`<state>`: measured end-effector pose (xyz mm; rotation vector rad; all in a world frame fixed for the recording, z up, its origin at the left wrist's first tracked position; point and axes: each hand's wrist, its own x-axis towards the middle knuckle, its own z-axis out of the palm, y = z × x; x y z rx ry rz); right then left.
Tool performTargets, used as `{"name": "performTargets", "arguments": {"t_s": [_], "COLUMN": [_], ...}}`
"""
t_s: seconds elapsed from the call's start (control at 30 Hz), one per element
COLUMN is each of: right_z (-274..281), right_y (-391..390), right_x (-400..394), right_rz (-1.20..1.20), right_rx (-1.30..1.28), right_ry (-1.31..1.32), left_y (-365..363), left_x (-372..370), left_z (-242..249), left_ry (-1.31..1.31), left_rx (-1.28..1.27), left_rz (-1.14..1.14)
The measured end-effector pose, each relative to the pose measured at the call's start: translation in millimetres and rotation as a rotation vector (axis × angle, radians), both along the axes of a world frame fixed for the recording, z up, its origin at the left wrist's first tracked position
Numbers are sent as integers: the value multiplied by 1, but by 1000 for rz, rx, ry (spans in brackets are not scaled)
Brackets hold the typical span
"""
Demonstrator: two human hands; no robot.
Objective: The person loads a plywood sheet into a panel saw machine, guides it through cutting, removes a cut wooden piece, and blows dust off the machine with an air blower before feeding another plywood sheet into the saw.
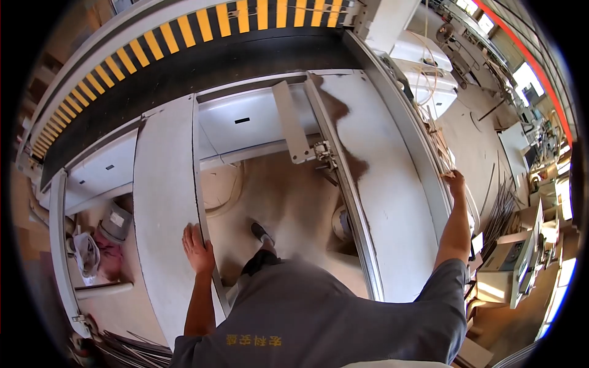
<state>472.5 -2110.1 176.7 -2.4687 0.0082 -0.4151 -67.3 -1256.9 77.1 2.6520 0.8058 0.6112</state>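
Observation:
My left hand point(197, 248) lies flat, fingers together and stretched out, on the edge of a long white panel point(162, 202) of the machine frame. Out to the right, my right hand point(455, 183) is beside the outer metal rail point(423, 162). Its fingers are curled, and something pale and small shows at the fingertips, too small to name. Between my hands is an open gap in the frame. A flat metal arm point(289, 119) with a bracket point(324, 153) projects into it. The white panel on the right point(380, 147) has brown, worn patches.
A black bed point(202, 67) and a yellow-black striped beam point(242, 17) span the far side. My foot point(261, 232) stands on the floor inside the gap. A grey bucket point(116, 222) sits at left. Thin rods point(504, 205) and a control box point(500, 264) are at right.

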Motion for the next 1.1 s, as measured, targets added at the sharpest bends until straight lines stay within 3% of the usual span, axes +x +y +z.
{"name": "performTargets", "arguments": {"t_s": [0.07, 0.1, 0.13, 0.17, 0.2, 0.23, 0.3, 0.33, 0.4, 0.47, 0.5, 0.53, 0.57, 0.6, 0.67, 0.87, 1.0, 1.07, 1.1], "right_z": [11, 27, 50, 67, 104, 138, 186, 205, 194, 206, 200, 192, 185, 187, 177, 146, 135, 107, 130], "right_y": [8, 31, 55, 74, 110, 156, 276, 315, 357, 464, 466, 475, 477, 490, 494, 451, 376, 325, 338], "right_x": [22, 29, 42, 66, 80, 91, 100, 112, 189, 148, 184, 192, 206, 196, 194, 180, 140, 89, 64], "right_rz": [-18, -3, 53, 33, 41, 238, 538, 489, 617, 402, 458, 434, 430, 368, 409, 359, 163, 100, -11], "right_rx": [59, 239, 89, 208, 106, 104, 377, 139, -294, -490, -611, -502, -618, -568, -808, -904, -823, -1211, -1102], "right_ry": [129, 72, -74, -71, -4, -94, -142, -54, 181, 397, 634, 758, 916, 974, 928, 1182, 1359, 1080, 1191], "left_y": [15, 24, 33, 43, 57, 75, 118, 141, 191, 231, 243, 252, 263, 273, 280, 265, 276, 277, 282], "left_x": [6, 13, 19, 26, 41, 62, 101, 120, 163, 207, 227, 244, 257, 266, 275, 277, 278, 279, 280], "left_z": [-3, -6, -9, -7, -1, 2, -8, -14, -29, -26, -22, -21, -29, -38, -42, -27, -34, -36, -40], "left_ry": [-33, -70, -101, -109, -116, -129, -153, -157, -175, -116, -108, -104, -141, -177, -136, -99, -108, -99, -97], "left_rx": [-55, -89, -126, -148, -167, -182, -128, -105, -41, 71, 91, 110, 54, 1, 12, -28, 144, 194, 167], "left_rz": [1, 5, 7, -1, -15, -35, -73, -103, -187, -257, -263, -258, -271, -270, -264, -183, -252, -263, -261]}}
